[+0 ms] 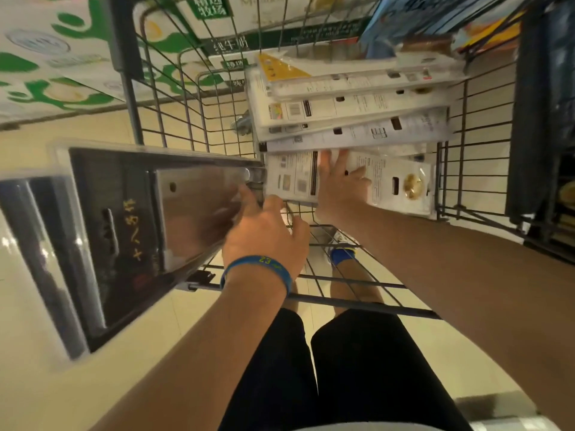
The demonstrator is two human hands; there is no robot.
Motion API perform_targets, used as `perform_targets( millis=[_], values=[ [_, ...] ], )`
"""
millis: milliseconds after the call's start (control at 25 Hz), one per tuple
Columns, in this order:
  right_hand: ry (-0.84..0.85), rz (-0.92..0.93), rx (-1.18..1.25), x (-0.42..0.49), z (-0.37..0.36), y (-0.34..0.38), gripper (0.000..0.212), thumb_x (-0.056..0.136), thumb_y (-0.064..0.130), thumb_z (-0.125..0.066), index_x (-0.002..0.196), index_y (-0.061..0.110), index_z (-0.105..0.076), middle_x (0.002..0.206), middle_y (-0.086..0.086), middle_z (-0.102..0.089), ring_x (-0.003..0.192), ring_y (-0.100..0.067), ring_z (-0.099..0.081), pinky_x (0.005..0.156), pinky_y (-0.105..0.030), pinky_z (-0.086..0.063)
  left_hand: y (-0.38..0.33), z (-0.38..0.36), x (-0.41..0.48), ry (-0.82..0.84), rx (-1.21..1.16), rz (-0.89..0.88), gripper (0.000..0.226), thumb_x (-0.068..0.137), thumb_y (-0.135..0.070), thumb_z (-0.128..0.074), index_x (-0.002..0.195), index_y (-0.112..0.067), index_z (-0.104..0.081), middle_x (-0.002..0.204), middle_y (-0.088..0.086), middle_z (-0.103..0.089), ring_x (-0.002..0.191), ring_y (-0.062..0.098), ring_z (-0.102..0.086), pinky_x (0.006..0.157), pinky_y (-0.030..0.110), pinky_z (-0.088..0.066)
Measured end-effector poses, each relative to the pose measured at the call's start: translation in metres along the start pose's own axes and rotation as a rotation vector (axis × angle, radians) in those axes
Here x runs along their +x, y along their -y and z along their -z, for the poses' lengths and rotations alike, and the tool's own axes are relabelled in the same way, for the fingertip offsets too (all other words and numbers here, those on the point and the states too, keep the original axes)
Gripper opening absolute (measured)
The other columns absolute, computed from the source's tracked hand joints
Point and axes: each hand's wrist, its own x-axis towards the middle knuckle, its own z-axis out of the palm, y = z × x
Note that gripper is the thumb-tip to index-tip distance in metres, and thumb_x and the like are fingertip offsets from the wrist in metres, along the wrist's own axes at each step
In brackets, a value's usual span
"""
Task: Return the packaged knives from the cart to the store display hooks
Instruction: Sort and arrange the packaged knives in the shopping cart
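Held one packaged cleaver (124, 228) at nine o'clock, by the cart (174, 119) side, gripped at its edge with curled left hand (267, 231). Laid right hand (339, 185) flat, fingers straight, on the stack of packages (348, 119) at one o'clock. Likely hung nothing yet; left several packs in cart, with no hooks in view.

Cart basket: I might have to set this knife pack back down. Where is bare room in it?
The bare wire mesh between the cart's left frame post and the stack of packages is widest. A narrower bare strip lies right of the stack. The middle is crowded: overlapping packages, with the right hand on the nearest.
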Motion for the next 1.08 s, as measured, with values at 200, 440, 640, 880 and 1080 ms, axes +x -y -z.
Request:
perform_targets(
  millis=[200, 440, 640, 880, 1080],
  values=[
    [-0.101, 0.034, 0.099, -0.015, 0.020, -0.005, 0.079, 0.091, 0.027, -0.060, 0.156, 0.012, -0.017, 0.139, -0.025, -0.047, 0.104, -0.041, -0.055, 0.080, -0.048, -0.048, 0.005, 0.011, 0.017, 0.210, -0.343, 0.199, 0.047, 0.094, -0.049, -0.046, 0.134, -0.025, -0.053, 0.121, 0.007, -0.063, 0.092, 0.024, -0.052, 0.079, 0.030, -0.043],
    [-0.088, 0.057, 0.467, -0.053, 0.073, -0.053, 0.020, 0.097, 0.027, -0.052, 0.100, 0.018, -0.071, 0.077, -0.002, -0.062, 0.066, -0.017, -0.058, 0.053, -0.027, -0.041, -0.013, 0.079, 0.010, -0.127, -0.153, -0.114, 0.024, 0.099, -0.039, -0.041, 0.099, -0.027, -0.061, 0.080, 0.002, -0.058, 0.065, 0.023, -0.045, 0.065, 0.030, -0.035],
    [-0.235, -0.090, 1.068, -0.129, 0.108, -0.084, 0.024, 0.090, 0.009, -0.056, 0.082, 0.025, -0.072, 0.069, 0.003, -0.066, 0.063, -0.016, -0.062, 0.049, -0.028, -0.051, -0.012, 0.117, 0.004, -0.098, 0.274, -0.256, 0.026, 0.101, -0.023, -0.041, 0.111, -0.010, -0.061, 0.098, 0.013, -0.067, 0.081, 0.033, -0.058, 0.066, 0.038, -0.046],
    [-0.357, -0.143, 1.741, -0.209, 0.172, -0.100, 0.020, 0.070, 0.002, -0.063, 0.066, 0.020, -0.057, 0.039, 0.013, -0.054, 0.063, -0.020, -0.052, 0.047, -0.020, -0.037, -0.003, 0.138, -0.022, -0.008, 0.774, -0.225, 0.042, 0.099, -0.044, -0.039, 0.129, -0.019, -0.056, 0.132, 0.009, -0.059, 0.126, 0.034, -0.049, 0.110, 0.052, -0.030],
    [-0.514, -0.054, 2.000, -0.264, 0.209, -0.120, 0.015, 0.055, 0.007, -0.058, 0.063, 0.020, -0.061, 0.053, 0.014, -0.062, 0.077, -0.026, -0.057, 0.067, -0.030, -0.043, 0.008, 0.150, -0.051, 0.011, 0.787, -0.307, 0.045, 0.102, -0.044, -0.033, 0.127, -0.017, -0.059, 0.125, 0.009, -0.061, 0.115, 0.028, -0.055, 0.103, 0.044, -0.040]
  ],
)
